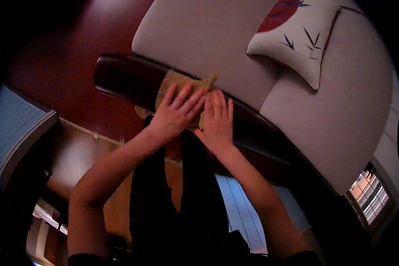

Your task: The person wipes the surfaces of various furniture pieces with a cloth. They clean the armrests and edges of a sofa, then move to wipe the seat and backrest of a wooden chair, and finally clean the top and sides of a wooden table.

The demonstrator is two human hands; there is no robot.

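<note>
Across the dark brown, glossy, round-ended armrest (126, 76), a rumpled mustard-yellow cloth (178, 77) lies directly under both hands. Left hand (176, 114) covers more of it; right hand (218, 120) sits at its right edge. Both palm-down, fingers slightly spread, no pinch visible. Armrest's long axis runs upper left to lower right. Beyond: smooth matte grey-beige cushion (199, 35), pointy-cornered off-white pillow with red patch, dark leaf print (292, 48).

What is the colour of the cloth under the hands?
The cloth looks yellow-brown in the head view.
</note>
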